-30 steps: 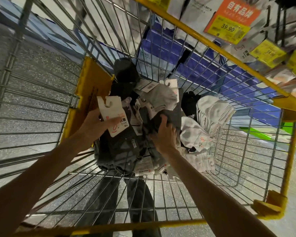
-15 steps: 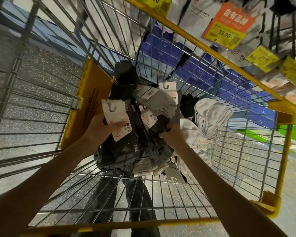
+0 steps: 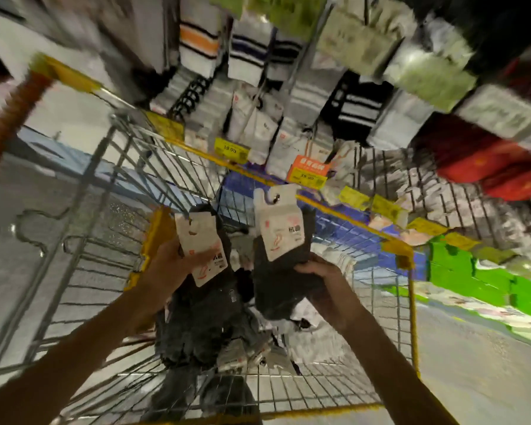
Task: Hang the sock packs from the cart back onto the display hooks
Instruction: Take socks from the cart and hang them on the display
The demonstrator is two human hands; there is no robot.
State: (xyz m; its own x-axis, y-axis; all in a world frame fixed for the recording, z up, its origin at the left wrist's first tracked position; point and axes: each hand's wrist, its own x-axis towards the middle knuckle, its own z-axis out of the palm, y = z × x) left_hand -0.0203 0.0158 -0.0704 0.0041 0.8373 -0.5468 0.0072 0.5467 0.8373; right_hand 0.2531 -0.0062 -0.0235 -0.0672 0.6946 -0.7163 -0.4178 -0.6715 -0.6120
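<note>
The frame is blurred by head motion. My left hand grips a dark sock pack by its white card header, just above the wire cart. My right hand holds a second dark sock pack upright, its white hook header raised toward the cart's far rim. More dark and white sock packs lie heaped in the cart below both hands. Hanging sock packs on the display fill the view above the cart.
Yellow price tags and an orange tag hang along the display just past the cart's yellow rim. Red packs hang at the right. Grey floor lies to both sides, with a green strip at the right.
My right hand took a dark sock pack out of the heap and lifted it. The view swung upward from the cart's inside to the display. My left hand kept its pack.
</note>
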